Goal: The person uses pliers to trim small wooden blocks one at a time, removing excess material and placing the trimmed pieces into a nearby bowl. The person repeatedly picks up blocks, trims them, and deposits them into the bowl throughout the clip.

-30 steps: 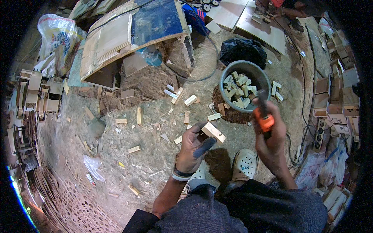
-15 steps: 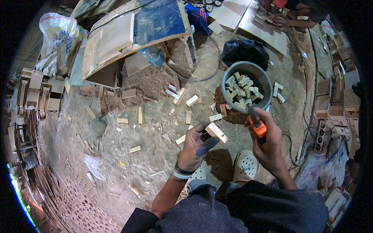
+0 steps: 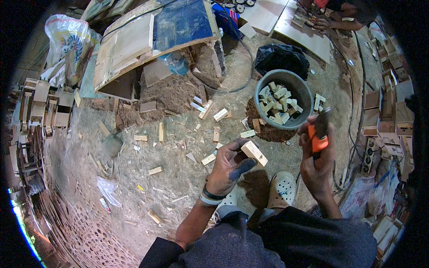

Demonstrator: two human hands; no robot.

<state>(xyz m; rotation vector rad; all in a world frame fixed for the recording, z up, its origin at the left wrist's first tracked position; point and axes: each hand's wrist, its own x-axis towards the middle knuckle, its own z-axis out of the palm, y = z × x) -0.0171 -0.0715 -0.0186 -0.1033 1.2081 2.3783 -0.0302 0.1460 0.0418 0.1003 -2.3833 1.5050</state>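
My left hand (image 3: pixel 225 167) is closed round a small pale wooden block (image 3: pixel 254 153), pinched between thumb and fingers above the floor. A dark mark shows on the block's upper face. In my right hand (image 3: pixel 318 167) is an orange-and-black hand tool (image 3: pixel 318 138), raised upright with its dark metal end upward. That end is smeared, so its exact kind is unclear. The tool is apart from the block. Just beyond my right hand stands a grey bucket (image 3: pixel 260 109) partly filled with wooden blocks (image 3: pixel 280 100).
Loose wooden blocks (image 3: pixel 155 171) and scraps litter the floor. A black plastic bag (image 3: pixel 281 60) lies behind the bucket. Far left stands a low bench with a blue panel (image 3: pixel 183 27). Cables run along the right. Another person's hands (image 3: pixel 324 23) are at the far right.
My right hand has moved right and turned the orange tool more upright, away from the block. My left hand has tilted the block and shifted it slightly to the right.
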